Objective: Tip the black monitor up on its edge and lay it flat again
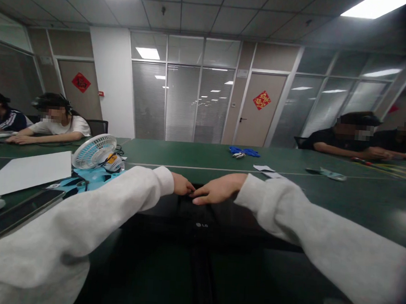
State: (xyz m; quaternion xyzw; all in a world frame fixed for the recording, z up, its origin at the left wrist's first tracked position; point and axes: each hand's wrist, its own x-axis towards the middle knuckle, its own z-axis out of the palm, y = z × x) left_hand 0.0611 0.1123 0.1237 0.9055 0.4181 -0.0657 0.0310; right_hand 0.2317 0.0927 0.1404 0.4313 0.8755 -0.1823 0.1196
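Observation:
A dark LG monitor (228, 229) is in front of me on the green table, with its logo toward me. My left hand (183, 184) reaches over it from the left, its fingers bent and drawn together. Coming from the right, my right hand (219, 189) brings its fingertips against those of my left hand. Both hands are closed about a small dark spot above the monitor's logo. What lies between the fingertips is too dark and small to make out. Light grey sleeves cover both arms.
At left are a white and blue fan (95, 152), a white panel (29, 172) and a dark flat device (20, 213). Further back on the green table (175, 150) lie a blue item (250, 152) and papers (265, 170). Several people sit along both sides.

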